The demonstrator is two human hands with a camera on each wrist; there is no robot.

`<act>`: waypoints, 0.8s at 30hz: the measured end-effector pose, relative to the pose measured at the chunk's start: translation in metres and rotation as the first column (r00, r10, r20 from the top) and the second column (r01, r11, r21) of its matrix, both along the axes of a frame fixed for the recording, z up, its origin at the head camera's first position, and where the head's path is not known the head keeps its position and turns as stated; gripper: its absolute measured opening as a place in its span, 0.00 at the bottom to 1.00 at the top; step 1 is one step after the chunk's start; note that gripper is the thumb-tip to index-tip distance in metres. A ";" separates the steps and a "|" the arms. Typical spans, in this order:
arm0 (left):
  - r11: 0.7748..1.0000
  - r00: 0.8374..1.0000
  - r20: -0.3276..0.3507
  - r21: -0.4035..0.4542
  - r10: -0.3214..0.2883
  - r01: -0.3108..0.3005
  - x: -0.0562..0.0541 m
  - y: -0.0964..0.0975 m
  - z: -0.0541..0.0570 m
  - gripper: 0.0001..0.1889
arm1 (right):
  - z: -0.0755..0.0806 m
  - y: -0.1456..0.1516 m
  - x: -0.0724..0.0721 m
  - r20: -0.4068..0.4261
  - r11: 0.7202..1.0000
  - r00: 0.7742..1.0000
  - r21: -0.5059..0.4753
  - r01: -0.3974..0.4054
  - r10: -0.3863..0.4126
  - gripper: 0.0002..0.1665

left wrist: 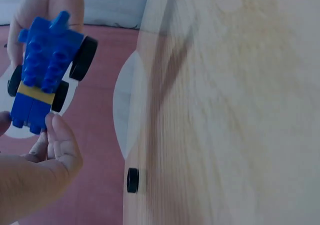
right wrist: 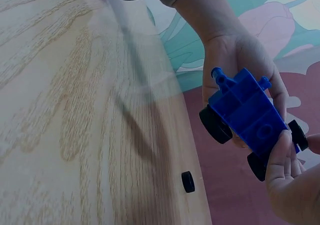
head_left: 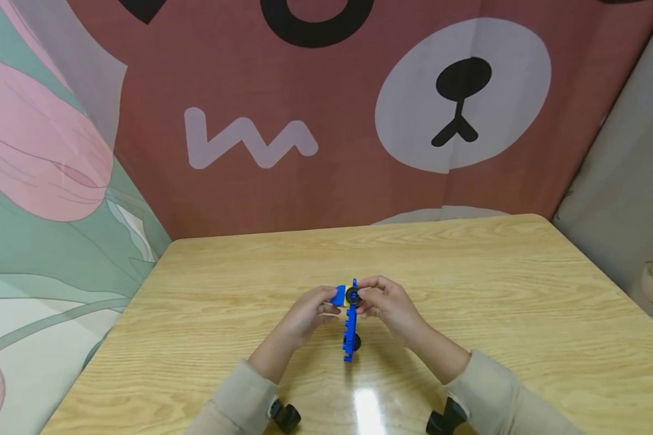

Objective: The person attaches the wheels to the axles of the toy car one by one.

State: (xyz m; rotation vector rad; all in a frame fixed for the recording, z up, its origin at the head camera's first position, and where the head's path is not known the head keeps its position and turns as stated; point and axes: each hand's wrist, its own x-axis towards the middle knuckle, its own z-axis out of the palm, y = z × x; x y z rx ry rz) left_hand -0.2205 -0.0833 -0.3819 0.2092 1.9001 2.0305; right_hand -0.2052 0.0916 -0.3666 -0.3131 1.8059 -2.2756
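A small toy car (head_left: 350,329) of blue building bricks is held up over the table between both hands. It has a yellow layer (left wrist: 36,94) near one end and three black wheels, one of them a larger wheel (right wrist: 216,125); a bare axle stub (right wrist: 265,82) sticks out opposite that one. My left hand (head_left: 310,311) pinches the blue bricks next to the yellow layer. With thumb and fingers my right hand (head_left: 389,305) grips the same end, at a smaller wheel (right wrist: 298,135). The thumb lies against the car's underside.
A loose black wheel (left wrist: 132,180) stands on edge on the wooden table (head_left: 239,260), near its far edge in the wrist views. Behind the table hangs a printed cloth (head_left: 348,181) with a bear face. Wrist cameras (head_left: 285,417) sit at both cuffs.
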 end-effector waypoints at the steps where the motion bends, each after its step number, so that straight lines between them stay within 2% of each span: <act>1: 1.000 1.000 -0.003 -0.005 -0.003 0.003 0.000 -0.002 0.000 0.18 | 0.000 0.000 0.000 0.002 1.000 1.000 0.001 -0.002 0.002 0.12; 7: 1.000 1.000 0.015 0.010 -0.019 0.019 -0.002 -0.005 -0.001 0.20 | -0.002 -0.001 -0.001 0.006 1.000 1.000 0.015 -0.012 0.012 0.13; 14: 1.000 1.000 0.026 -0.002 0.005 -0.005 -0.003 -0.004 -0.002 0.22 | -0.005 -0.001 -0.005 -0.014 0.999 0.999 0.030 -0.032 0.032 0.16; 16: 1.000 1.000 0.021 -0.015 0.012 -0.012 -0.003 -0.005 -0.003 0.22 | -0.014 0.000 -0.010 -0.045 0.999 0.998 0.030 -0.039 0.041 0.19; 20: 0.999 0.999 0.017 -0.020 0.047 -0.047 -0.004 -0.008 -0.005 0.21 | -0.053 0.006 -0.035 -0.095 0.997 0.994 0.060 -0.056 0.062 0.19; 22: 0.997 0.997 0.017 -0.019 0.069 -0.068 -0.004 -0.010 -0.005 0.20 | -0.066 0.009 -0.044 -0.111 0.996 0.992 0.067 -0.058 0.065 0.18; 24: 0.996 0.996 0.023 -0.014 0.092 -0.091 -0.004 -0.012 -0.004 0.19 | -0.063 0.009 -0.043 -0.100 0.996 0.994 0.085 -0.032 0.040 0.19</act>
